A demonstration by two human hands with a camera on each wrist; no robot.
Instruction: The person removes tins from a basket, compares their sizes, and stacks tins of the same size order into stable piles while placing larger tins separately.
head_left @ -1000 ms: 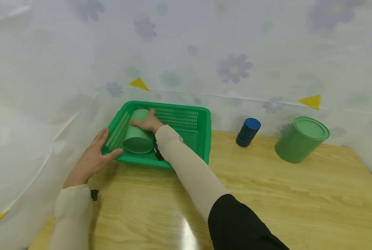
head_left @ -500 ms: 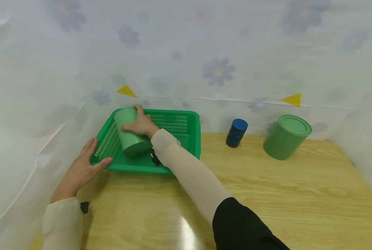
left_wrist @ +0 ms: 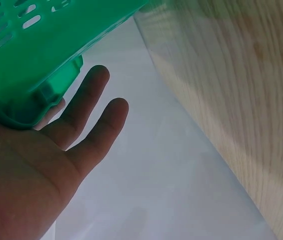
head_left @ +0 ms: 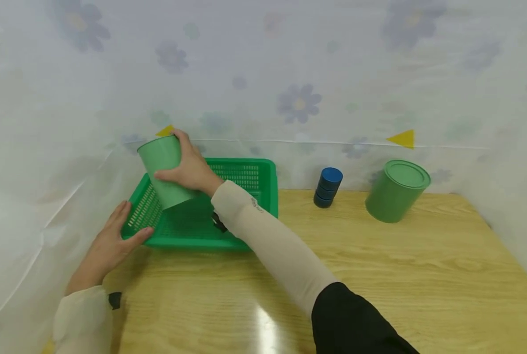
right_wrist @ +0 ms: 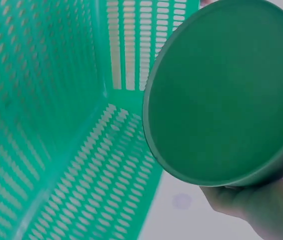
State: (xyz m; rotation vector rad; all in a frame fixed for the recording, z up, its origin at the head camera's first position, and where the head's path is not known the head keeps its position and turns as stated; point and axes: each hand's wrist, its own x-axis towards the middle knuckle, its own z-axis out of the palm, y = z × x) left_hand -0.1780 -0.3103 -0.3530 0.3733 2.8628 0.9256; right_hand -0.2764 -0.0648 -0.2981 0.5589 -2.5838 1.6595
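A light green can point(head_left: 162, 169) is held tilted over the left part of the green basket point(head_left: 270, 196). My right hand point(head_left: 190, 167) grips its side with the thumb across the front and fingers over the far side. In the right wrist view the can's flat round end point(right_wrist: 226, 95) faces the camera, in front of the basket's slotted wall point(right_wrist: 36, 100). At the basket's front left corner, my left hand point(head_left: 108, 246) rests with fingers spread and fairly straight. The left wrist view shows its palm against the basket corner point(left_wrist: 31, 95).
On the wooden table point(head_left: 378, 285), a dark blue stack of round pieces point(head_left: 327, 188) stands right of the basket. A larger green lidded tin point(head_left: 396, 194) stands further right. A flowered white sheet point(head_left: 246, 59) with yellow triangles hangs behind.
My right hand has lifted the can from inside the basket, up and leftward, tilting it. The left hand stays at the basket corner. The head view has shifted somewhat.
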